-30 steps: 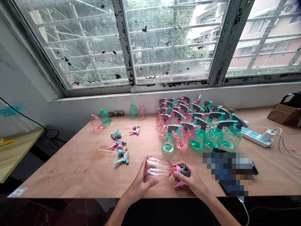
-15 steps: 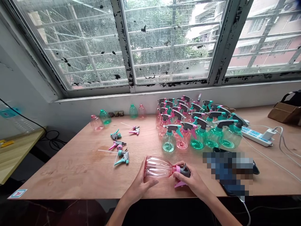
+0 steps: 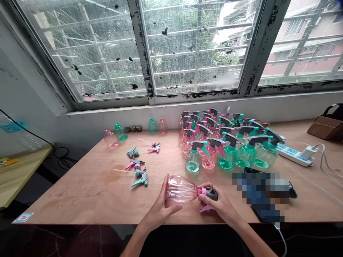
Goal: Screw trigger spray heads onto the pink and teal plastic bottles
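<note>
1. Head view, change: very little over the last second. The scene shifts slightly in frame; both hands keep the same grip, and the translucent pink bottle (image 3: 180, 189) still lies sideways between them above the near middle of the worktop (image 3: 93, 200). Reading: work seems to remain at the neck joint, with no new step evident.
2. Head view, left hand (image 3: 160, 208): fingers curved around the bottle's base end; thumb spread along the near side. Thumb contact cannot be told.
3. Head view, right hand (image 3: 218, 203): fingers bent, pinching the grey-and-pink trigger spray head (image 3: 212, 193) near its pink collar (image 3: 204, 191); pink trigger (image 3: 206, 208) points to the near side. Collar meets the bottle neck; how tightly cannot be told.
4. Head view, surroundings: loose trigger heads (image 3: 142, 178) to the left; headless bottles (image 3: 111, 138) far left; assembled spray bottles (image 3: 226, 162) grouped far right.
</note>
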`<state>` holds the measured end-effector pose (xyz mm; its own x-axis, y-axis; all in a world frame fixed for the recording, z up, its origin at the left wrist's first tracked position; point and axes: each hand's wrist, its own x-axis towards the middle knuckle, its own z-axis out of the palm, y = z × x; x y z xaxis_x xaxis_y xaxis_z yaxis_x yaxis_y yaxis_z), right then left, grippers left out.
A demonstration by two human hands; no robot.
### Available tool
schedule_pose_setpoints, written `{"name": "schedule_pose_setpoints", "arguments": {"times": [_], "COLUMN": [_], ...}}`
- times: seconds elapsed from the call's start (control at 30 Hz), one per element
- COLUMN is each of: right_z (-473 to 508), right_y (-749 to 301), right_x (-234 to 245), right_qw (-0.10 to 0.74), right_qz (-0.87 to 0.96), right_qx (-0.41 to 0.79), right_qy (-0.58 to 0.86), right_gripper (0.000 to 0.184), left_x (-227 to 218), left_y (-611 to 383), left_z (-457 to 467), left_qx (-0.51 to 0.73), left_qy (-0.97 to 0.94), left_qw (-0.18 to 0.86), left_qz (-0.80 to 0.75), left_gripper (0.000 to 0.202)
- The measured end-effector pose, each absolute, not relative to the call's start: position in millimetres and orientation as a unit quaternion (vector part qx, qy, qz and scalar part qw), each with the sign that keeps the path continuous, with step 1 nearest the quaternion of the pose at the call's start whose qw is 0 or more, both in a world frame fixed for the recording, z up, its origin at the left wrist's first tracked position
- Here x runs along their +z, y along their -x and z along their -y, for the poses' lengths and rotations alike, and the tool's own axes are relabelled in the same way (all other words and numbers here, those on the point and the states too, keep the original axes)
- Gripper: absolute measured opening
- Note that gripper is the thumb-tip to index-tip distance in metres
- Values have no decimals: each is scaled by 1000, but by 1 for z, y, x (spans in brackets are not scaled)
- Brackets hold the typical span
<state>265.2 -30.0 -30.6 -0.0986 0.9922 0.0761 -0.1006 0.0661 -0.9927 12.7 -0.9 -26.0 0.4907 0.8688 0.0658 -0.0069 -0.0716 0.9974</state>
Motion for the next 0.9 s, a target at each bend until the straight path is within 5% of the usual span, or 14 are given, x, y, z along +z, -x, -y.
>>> {"name": "schedule_pose_setpoints", "arguments": {"times": [0.9], "right_z": [29], "right_y": [-267], "right_x": [-35], "right_qw": [516], "right_qz": [520], "right_qx": [533], "right_qy": [423], "right_gripper": [26], "left_x": [-25], "left_y": [-15], "left_z": [2], "left_qx": [379], "left_qy": [-631], "left_qw": [584], "left_qz": [-341], "left_gripper": [108]}}
